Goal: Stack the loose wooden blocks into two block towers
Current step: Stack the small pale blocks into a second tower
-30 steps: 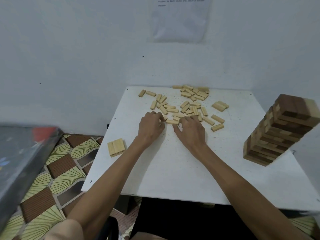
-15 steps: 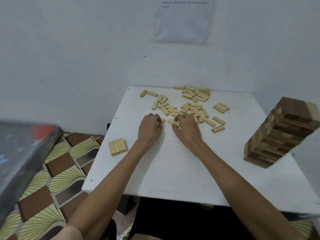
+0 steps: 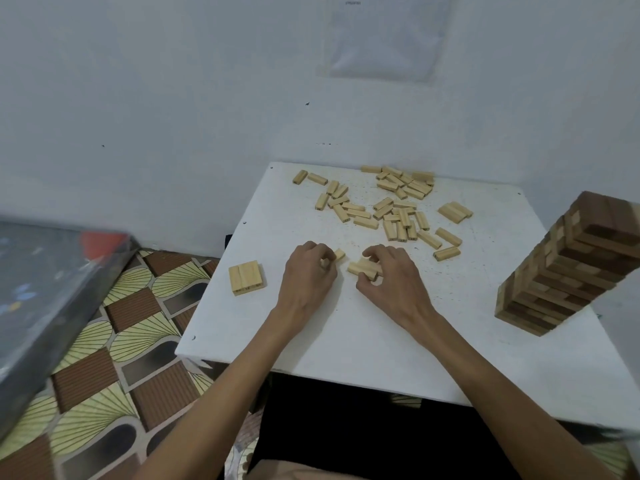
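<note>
White wall hems in a small table (image 3: 346, 334) on its far and right sides, and I place everything from the pile (image 3: 398, 216) of loose wood at the table's far end. A moment ago both hands were dug into the near fringe of the pile; now they have drawn back toward the person, just clear of it, and neither comes away empty. The left hand (image 3: 308, 275) is curled round one block (image 3: 340, 254), whose end pokes out past the knuckles. The right hand (image 3: 394, 282) pinches a small bunch of blocks (image 3: 362, 268) lying side by side, two or three, I cannot tell which. The hands sit close together, not touching. To me this looks like the next layer gathered and ready to carry. Left of the pile and nearer the person, a flat trio (image 3: 247, 277) lies right by the table's left edge, probably the second tower's base, so anything set there has little margin before the drop to the floor. Right of the pile, the finished tower (image 3: 568, 268) stands close to the right edge and well apart from the hands. Near of the pile, between trio and tower, is bare tabletop to move across. A grey box (image 3: 52, 289) sits off the table, well left of the pile.
</note>
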Available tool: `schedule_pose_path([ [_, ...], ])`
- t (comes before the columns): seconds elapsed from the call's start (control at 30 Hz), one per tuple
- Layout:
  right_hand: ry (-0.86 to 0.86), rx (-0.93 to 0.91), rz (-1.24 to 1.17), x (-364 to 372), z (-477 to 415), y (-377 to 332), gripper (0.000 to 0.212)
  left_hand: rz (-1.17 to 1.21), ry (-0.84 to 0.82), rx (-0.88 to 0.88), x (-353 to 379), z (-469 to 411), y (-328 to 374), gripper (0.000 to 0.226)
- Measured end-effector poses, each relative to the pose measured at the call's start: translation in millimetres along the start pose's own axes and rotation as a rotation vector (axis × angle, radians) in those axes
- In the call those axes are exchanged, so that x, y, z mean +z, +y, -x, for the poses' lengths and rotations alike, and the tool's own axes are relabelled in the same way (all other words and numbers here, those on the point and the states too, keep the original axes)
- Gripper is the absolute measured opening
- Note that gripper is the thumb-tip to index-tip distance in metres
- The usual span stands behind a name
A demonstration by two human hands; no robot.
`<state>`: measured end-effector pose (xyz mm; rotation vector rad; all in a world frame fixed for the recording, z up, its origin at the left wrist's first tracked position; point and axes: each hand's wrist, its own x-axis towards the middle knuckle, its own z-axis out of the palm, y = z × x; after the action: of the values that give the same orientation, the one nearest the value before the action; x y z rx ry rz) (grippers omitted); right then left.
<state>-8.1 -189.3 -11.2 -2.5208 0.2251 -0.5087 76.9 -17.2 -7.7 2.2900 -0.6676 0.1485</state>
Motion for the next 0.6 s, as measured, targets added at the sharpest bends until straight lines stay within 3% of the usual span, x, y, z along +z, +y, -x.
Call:
schedule_pose_path([
  [0.43,-0.226,-0.062,-0.195,-13.5,59.3,-11.4,0.065,0.003,-0.072,0.099,-13.6,61.2,-5.7,0.015],
  [0.6,-0.2,-0.069,-0.244,-12.7,47.5,-9.2,0.068,0.136,-0.171,0.102,-22.4,57.7,-5.6,0.038],
])
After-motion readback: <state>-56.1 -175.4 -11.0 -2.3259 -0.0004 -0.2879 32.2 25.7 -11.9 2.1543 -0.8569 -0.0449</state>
